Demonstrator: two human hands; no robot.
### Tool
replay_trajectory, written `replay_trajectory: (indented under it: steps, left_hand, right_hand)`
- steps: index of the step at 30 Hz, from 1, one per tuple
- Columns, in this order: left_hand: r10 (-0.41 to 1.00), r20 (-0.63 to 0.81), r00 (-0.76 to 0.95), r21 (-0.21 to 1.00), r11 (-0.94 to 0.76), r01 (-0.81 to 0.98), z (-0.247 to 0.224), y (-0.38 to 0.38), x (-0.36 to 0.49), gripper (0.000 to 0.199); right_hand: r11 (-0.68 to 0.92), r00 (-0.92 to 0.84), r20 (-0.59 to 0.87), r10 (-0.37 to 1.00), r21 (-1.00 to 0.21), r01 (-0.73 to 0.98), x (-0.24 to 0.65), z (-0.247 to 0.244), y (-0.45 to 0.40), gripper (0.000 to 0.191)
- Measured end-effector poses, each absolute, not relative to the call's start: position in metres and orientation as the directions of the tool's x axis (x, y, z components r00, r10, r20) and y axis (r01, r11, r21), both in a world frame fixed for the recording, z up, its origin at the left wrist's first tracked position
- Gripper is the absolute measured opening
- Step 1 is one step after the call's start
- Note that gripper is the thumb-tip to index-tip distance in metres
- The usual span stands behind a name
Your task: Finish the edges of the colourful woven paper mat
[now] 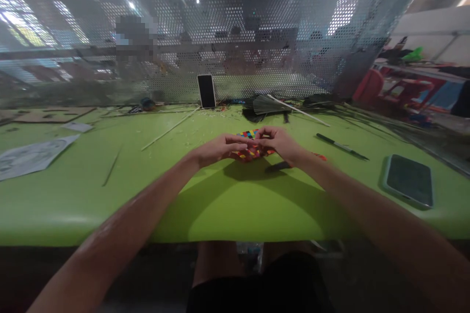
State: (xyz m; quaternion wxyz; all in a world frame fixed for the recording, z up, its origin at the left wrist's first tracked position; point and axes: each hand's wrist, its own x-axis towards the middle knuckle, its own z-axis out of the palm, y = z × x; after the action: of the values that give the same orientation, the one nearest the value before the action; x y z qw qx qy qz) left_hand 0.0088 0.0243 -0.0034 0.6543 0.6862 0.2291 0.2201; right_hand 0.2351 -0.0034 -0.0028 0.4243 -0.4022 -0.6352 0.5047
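A small, multicoloured checkered piece (249,134), woven-looking in red, yellow, blue and black, is between my two hands just above the green tabletop. My left hand (220,149) holds its left side, fingers curved round it and thumb towards the middle. At its top right, my right hand (278,143) has thumb and fingertips pinched together on the piece. My fingers cover much of its middle. Under my right wrist lies a dark blade-like tool (279,167); an orange-red part (319,156) shows past the wrist, and I cannot tell whether they are joined.
A pen (341,146) and a phone (409,181) lie to the right. Another phone (206,91) stands upright at the back, near dark strips (270,104) and thin sticks (171,128). Printed paper (35,155) lies left. A perforated screen (235,24) rises behind the green table (227,220).
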Motion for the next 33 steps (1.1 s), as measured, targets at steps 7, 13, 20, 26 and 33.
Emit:
replay_trajectory:
  steps: [7, 13, 20, 26, 33]
  left_hand:
    - [0.772, -0.043, 0.634, 0.999, 0.034, 0.026, -0.012, 0.030, 0.016, 0.040]
    - [0.773, 0.029, 0.634, 0.995, 0.039, -0.092, -0.012, 0.026, 0.021, 0.039]
    - [0.833, 0.034, 0.553, 0.982, 0.076, -0.175, -0.011, 0.026, 0.022, 0.032]
    - [0.869, 0.062, 0.492, 0.989, 0.012, -0.147, -0.006, 0.028, 0.017, 0.030]
    - [0.906, 0.080, 0.415, 0.996, -0.056, -0.070, -0.011, 0.030, 0.020, 0.032]
  right_hand:
    - [0.140, -0.277, 0.162, 0.947, -0.985, -0.099, 0.239, 0.001, -0.005, 0.029]
    - [0.085, -0.439, 0.203, 0.875, -0.958, -0.273, 0.238, 0.005, -0.012, 0.021]
    - [0.066, -0.417, 0.199, 0.887, -0.948, -0.313, 0.240, 0.006, -0.008, 0.021]
    - [0.095, -0.361, 0.190, 0.913, -0.959, -0.266, 0.240, 0.006, -0.006, 0.021]
    - [0.244, -0.221, 0.280, 0.934, -0.954, -0.177, 0.240, 0.003, 0.000, 0.024]
